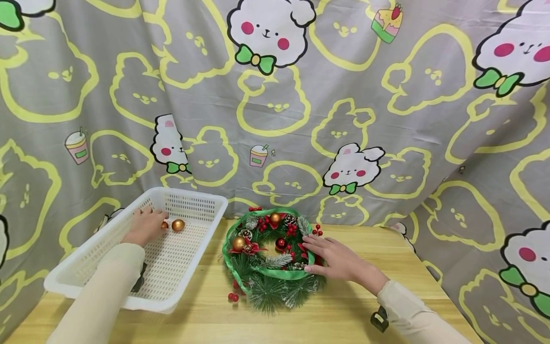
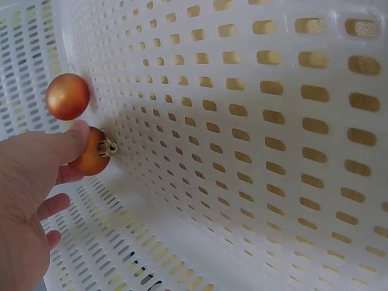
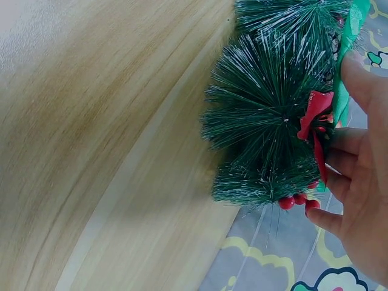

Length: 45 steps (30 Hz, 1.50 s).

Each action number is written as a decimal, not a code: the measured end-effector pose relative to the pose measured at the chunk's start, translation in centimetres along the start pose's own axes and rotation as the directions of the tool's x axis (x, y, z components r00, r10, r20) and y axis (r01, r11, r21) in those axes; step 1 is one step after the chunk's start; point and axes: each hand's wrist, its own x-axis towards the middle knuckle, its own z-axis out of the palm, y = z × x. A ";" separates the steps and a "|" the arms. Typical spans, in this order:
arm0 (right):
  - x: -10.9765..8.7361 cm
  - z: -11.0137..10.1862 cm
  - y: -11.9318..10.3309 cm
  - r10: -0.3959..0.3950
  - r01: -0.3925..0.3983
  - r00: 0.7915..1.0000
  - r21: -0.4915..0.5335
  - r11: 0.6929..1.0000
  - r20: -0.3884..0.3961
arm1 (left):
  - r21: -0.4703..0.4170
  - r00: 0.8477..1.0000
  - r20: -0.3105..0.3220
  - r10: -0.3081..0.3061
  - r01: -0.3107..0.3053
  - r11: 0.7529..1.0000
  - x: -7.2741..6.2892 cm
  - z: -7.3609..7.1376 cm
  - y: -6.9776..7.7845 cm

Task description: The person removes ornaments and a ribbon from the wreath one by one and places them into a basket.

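Note:
My left hand (image 1: 146, 226) reaches down into a white perforated plastic basket (image 1: 221, 203). Its thumb and forefinger pinch an orange-gold Christmas ball (image 2: 91, 159) with a small gold hanging cap. A second ball (image 2: 67, 97) of the same colour lies just beyond it in the basket. At the centre of the table rests a green Christmas wreath (image 1: 270, 289) with gold balls, red berries, pine cones and frosted tips. A green ribbon (image 1: 288, 274) is looped over the wreath. My right hand (image 1: 339, 260) touches the wreath's right side, fingers extended and thumb near the ribbon.
The wooden table (image 1: 343, 315) bears both basket and wreath. A dark object (image 1: 139, 279) sits in the near part of the basket, partly hidden by my left sleeve. Behind the table hangs a grey curtain (image 1: 292, 110) with cartoon figures. A black device (image 1: 380, 319) is by my right wrist.

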 end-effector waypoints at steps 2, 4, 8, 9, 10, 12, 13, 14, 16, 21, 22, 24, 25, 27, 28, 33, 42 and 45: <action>0.0 0.0 0.0 -0.002 0.002 1.000 -0.001 1.000 0.000 | 0.000 1.000 -0.002 0.000 0.000 1.000 0.0 -0.1 0.0; 0.0 0.0 0.0 -0.004 0.004 1.000 -0.001 1.000 0.000 | 0.002 1.000 -0.002 0.001 -0.001 1.000 -0.1 -0.1 0.0; 0.1 0.0 0.0 -0.006 0.006 1.000 -0.003 1.000 -0.001 | -0.001 1.000 -0.001 0.001 -0.001 1.000 -0.3 -0.4 0.2; 0.1 0.0 0.0 -0.006 0.006 1.000 -0.003 1.000 -0.003 | 0.000 1.000 0.001 0.001 -0.001 1.000 -0.3 -0.5 0.2; 0.1 0.0 0.0 -0.007 0.007 1.000 -0.003 1.000 -0.003 | -0.004 1.000 0.003 -0.001 0.001 1.000 -0.3 -0.6 0.2; 0.1 0.0 -0.1 -0.005 0.005 1.000 0.000 1.000 -0.003 | -0.010 1.000 0.006 -0.004 0.004 1.000 -0.3 -0.8 0.2; 0.1 0.0 -0.1 -0.005 0.005 1.000 0.001 1.000 -0.003 | -0.014 1.000 0.009 -0.006 0.006 1.000 -0.3 -0.9 0.2; 0.1 0.0 -0.1 -0.006 0.006 1.000 0.002 1.000 -0.004 | -0.022 1.000 0.010 -0.008 0.008 1.000 -0.2 -1.0 0.3; 0.1 -0.1 -0.1 -0.006 0.006 1.000 0.005 1.000 -0.006 | -0.042 1.000 0.014 -0.014 0.014 0.999 -0.1 -1.3 0.2; 0.1 -0.2 -0.1 -0.010 0.010 1.000 0.001 1.000 -0.013 | -0.069 0.999 0.028 -0.026 0.028 0.997 0.2 -2.1 0.2; 0.1 -0.2 -0.1 -0.012 0.012 1.000 -0.001 1.000 -0.014 | -0.072 0.999 0.030 -0.028 0.030 0.997 0.2 -2.2 0.3; 0.1 -0.2 -0.1 -0.013 0.013 1.000 -0.002 1.000 -0.014 | -0.080 0.999 0.031 -0.030 0.033 0.996 0.4 -2.6 0.4; 0.1 -0.3 -0.1 -0.015 0.015 1.000 -0.003 1.000 -0.014 | -0.083 0.999 0.031 -0.031 0.033 0.996 0.5 -2.7 0.4; 0.1 -0.3 0.0 -0.016 0.016 1.000 -0.002 1.000 -0.014 | -0.084 0.999 0.027 -0.032 0.034 0.996 0.7 -3.2 0.5; 0.1 -0.3 0.0 -0.017 0.017 1.000 -0.002 1.000 -0.014 | -0.086 0.999 0.024 -0.032 0.034 0.996 0.9 -3.4 0.6; 0.2 -0.4 0.1 -0.013 0.013 1.000 0.001 1.000 -0.015 | -0.100 1.000 0.016 -0.022 0.023 0.995 1.6 -4.7 1.4; -0.1 -0.2 0.1 -0.006 0.006 1.000 0.007 1.000 -0.004 | -0.165 0.998 -0.008 0.056 -0.056 0.985 3.0 -7.6 4.7; -0.1 -0.1 0.1 -0.006 0.006 1.000 0.007 1.000 -0.006 | -0.187 0.997 -0.028 0.075 -0.079 0.979 3.4 -8.8 6.1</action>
